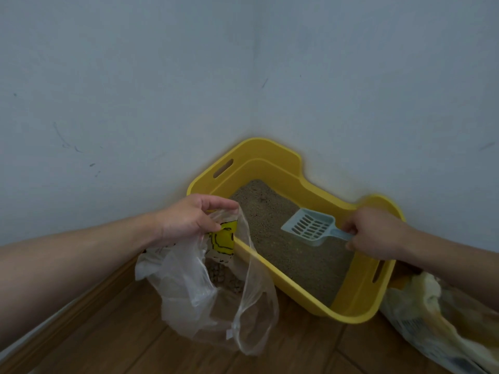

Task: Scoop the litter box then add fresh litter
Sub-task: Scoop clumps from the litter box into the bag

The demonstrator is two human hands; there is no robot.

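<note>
A yellow litter box [272,157] sits in the corner of the room, filled with grey-brown litter [272,211]. My right hand [375,233] grips the handle of a pale blue slotted scoop [310,225], held just above the litter with nothing in it. My left hand [189,217] pinches the rim of a clear plastic bag [189,287] with a yellow print, held open beside the box's left wall. Clumps of litter lie at the bottom of the bag.
Both walls [243,76] meet right behind the box. A wooden floor [135,346] runs in front, with a baseboard along the left wall. Another crumpled bag with yellow and printed parts [432,319] lies on the floor at the box's right end.
</note>
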